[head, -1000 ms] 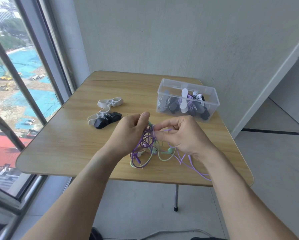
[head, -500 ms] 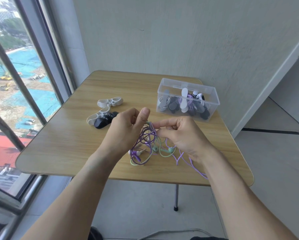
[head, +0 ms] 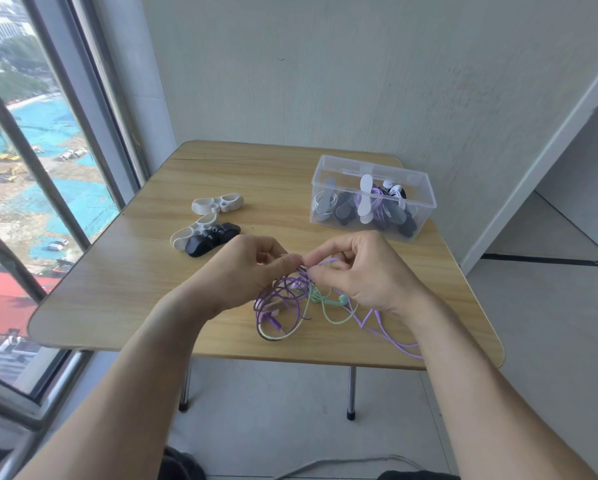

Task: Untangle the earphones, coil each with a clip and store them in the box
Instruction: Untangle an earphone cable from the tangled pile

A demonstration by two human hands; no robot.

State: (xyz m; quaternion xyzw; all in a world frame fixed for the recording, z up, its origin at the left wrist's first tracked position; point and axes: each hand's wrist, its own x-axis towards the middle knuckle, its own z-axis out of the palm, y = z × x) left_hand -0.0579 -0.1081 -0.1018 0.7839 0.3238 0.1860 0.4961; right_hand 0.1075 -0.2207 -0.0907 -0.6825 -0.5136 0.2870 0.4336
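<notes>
The clear plastic box [head: 373, 199] at the wooden table's [head: 145, 271] far right holds clipped earphone coils, while the left hand [head: 245, 271] and right hand [head: 363, 271] pinch the tangled purple and green earphones [head: 290, 303] near the front edge.

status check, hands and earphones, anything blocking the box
Left hand and right hand both pinching the tangled earphones above the table. Not yet coiled or clipped. Clips lie spare; box open, path clear.
</notes>
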